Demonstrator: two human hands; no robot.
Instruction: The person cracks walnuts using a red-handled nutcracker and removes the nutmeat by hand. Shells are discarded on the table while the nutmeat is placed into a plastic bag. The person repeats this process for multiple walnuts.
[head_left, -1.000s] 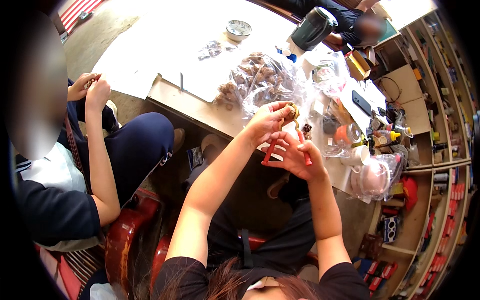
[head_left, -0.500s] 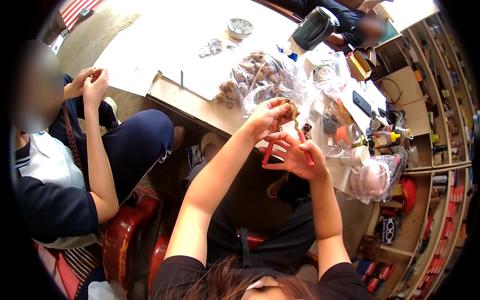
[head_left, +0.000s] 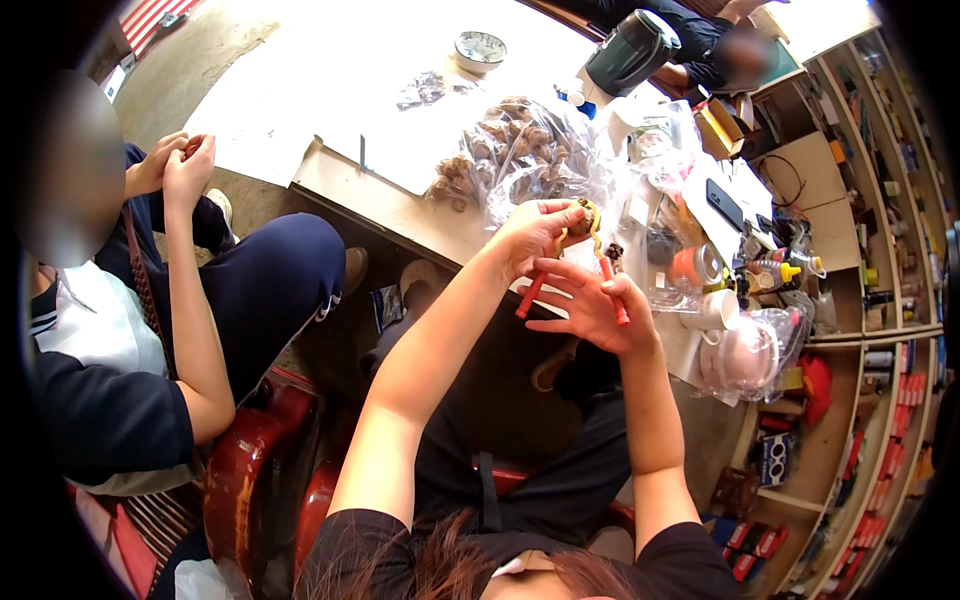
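My left hand [head_left: 535, 238] pinches a small brown, rounded nut [head_left: 585, 210] between thumb and fingers above the table's front edge. Below it, my right hand [head_left: 605, 315] holds pliers [head_left: 530, 297] with red handles and wavy yellow-metal jaws. The handles stand well apart, with my thumb at one and my index finger across the other; the remaining fingers are spread. Both jaws reach up around the nut, though my left fingers partly cover them. Beyond my hands, a clear plastic bag [head_left: 520, 150] bulges with brown, nut-like pieces.
A patterned bowl [head_left: 480, 52] and a dark green kettle-like vessel [head_left: 632, 52] stand farther back. At right are a phone [head_left: 724, 204], a white cup [head_left: 712, 311], a bagged pink item [head_left: 748, 352] and shelves [head_left: 880, 400]. A seated person [head_left: 110, 370] works at left; another sits far right.
The pliers' handles have spread slightly, and a jaw now shows on each side of the nut. My left hand has shifted very little. The person at left has moved their hands slightly.
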